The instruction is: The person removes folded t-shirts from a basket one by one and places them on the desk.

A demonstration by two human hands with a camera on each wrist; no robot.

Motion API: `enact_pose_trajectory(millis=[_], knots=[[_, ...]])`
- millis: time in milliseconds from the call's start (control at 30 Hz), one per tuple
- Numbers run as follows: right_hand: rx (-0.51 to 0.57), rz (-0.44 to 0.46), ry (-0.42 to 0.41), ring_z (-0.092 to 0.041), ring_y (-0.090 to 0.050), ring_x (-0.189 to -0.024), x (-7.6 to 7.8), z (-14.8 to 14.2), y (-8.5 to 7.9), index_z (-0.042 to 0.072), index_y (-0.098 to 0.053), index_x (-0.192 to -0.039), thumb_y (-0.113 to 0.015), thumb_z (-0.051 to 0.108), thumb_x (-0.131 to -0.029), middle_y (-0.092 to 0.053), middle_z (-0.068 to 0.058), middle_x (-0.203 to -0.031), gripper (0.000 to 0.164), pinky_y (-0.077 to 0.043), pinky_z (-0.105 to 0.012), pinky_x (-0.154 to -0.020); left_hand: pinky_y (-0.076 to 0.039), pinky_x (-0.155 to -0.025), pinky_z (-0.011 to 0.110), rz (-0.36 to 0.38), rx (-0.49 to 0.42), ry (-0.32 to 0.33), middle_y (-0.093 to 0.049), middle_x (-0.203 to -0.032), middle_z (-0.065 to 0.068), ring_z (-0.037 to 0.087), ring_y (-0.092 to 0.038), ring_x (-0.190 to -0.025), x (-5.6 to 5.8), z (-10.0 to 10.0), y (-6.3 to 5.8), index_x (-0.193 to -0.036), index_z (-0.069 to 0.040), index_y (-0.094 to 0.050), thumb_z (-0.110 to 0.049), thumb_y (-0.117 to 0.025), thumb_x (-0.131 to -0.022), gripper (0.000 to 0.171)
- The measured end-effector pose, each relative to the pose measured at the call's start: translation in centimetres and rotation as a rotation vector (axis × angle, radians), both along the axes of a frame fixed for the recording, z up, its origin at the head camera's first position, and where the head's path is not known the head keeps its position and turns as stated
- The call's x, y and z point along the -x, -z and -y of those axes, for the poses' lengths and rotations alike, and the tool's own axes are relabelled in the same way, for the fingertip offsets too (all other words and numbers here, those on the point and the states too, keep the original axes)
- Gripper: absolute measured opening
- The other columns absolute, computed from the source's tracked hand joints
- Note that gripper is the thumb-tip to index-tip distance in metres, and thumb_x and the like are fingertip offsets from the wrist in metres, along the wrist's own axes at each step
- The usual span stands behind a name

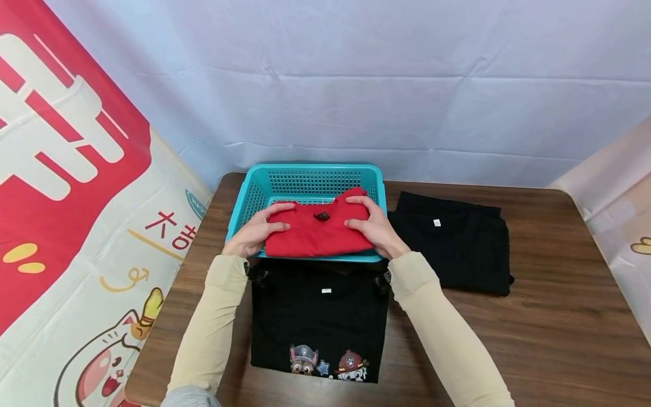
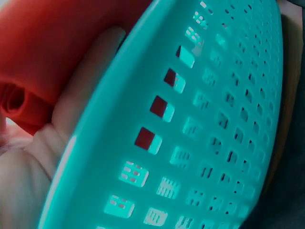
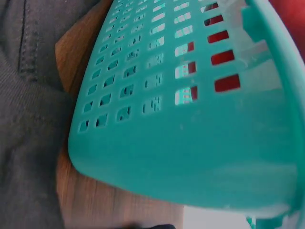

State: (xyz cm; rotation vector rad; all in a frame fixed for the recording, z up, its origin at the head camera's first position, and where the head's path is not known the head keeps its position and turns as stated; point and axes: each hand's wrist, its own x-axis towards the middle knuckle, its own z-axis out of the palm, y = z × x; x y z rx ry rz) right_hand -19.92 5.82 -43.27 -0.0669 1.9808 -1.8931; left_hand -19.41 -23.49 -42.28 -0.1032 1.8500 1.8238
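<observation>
A folded red T-shirt (image 1: 317,240) with a dark neck label lies in the front part of a turquoise mesh basket (image 1: 315,168). My left hand (image 1: 256,230) holds its left side, thumb and fingers over the cloth. On the other side, my right hand (image 1: 378,230) grips the shirt's right edge. In the left wrist view, the left hand's finger (image 2: 86,81) lies along the red cloth behind the basket rim. The right wrist view has the basket wall (image 3: 190,143) covering the right hand, with red showing through the holes.
In front of the basket lies a folded black T-shirt (image 1: 315,316) with cartoon dogs printed on it. More folded black clothing (image 1: 473,254) sits right of the basket on the brown wooden table (image 1: 559,282). A white cloth backdrop (image 1: 381,85) hangs behind, and a printed banner stands left.
</observation>
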Motion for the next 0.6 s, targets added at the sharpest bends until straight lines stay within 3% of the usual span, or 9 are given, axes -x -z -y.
enact_pose_trajectory(millis=[167, 300, 400, 600], knots=[[0.001, -0.029, 0.002, -0.029, -0.041, -0.128, -0.4, -0.8, -0.1, 0.022, -0.046, -0.138, -0.067, 0.012, -0.089, -0.037, -0.005, -0.145, 0.054, -0.055, -0.036, -0.086, -0.057, -0.083, 0.033, 0.023, -0.074, 0.039, -0.044, -0.14, 0.01, 0.021, -0.061, -0.109, -0.4, -0.2, -0.3, -0.146, -0.021, -0.042, -0.008, -0.059, -0.095, 0.055], [-0.012, -0.046, -0.009, -0.029, -0.042, -0.127, -0.8, -1.5, -0.3, 0.024, -0.047, -0.139, -0.067, 0.013, -0.089, -0.038, -0.006, -0.143, 0.056, -0.055, -0.035, -0.084, -0.057, -0.083, 0.034, -0.032, -0.112, 0.097, -0.042, -0.141, 0.011, 0.02, -0.059, -0.111, -0.9, -0.3, -0.6, -0.147, -0.017, -0.04, -0.004, -0.06, -0.093, 0.059], [-0.011, -0.049, -0.015, -0.03, -0.044, -0.125, -1.2, -2.0, -0.5, 0.022, -0.044, -0.142, -0.067, 0.013, -0.089, -0.039, -0.008, -0.143, 0.058, -0.056, -0.032, -0.081, -0.057, -0.083, 0.034, -0.08, -0.107, 0.13, -0.047, -0.136, 0.012, 0.019, -0.062, -0.107, -1.2, -0.4, -0.9, -0.146, -0.014, -0.04, -0.004, -0.061, -0.092, 0.059], [0.055, 0.001, -0.015, -0.03, -0.046, -0.124, -1.9, -2.9, -1.0, 0.021, -0.04, -0.146, -0.065, 0.01, -0.09, -0.039, -0.009, -0.144, 0.063, -0.057, -0.029, -0.078, -0.057, -0.083, 0.034, -0.094, -0.061, 0.129, -0.061, -0.12, 0.009, 0.018, -0.067, -0.098, -1.8, -0.7, -1.2, -0.143, -0.014, -0.045, -0.006, -0.065, -0.09, 0.057]])
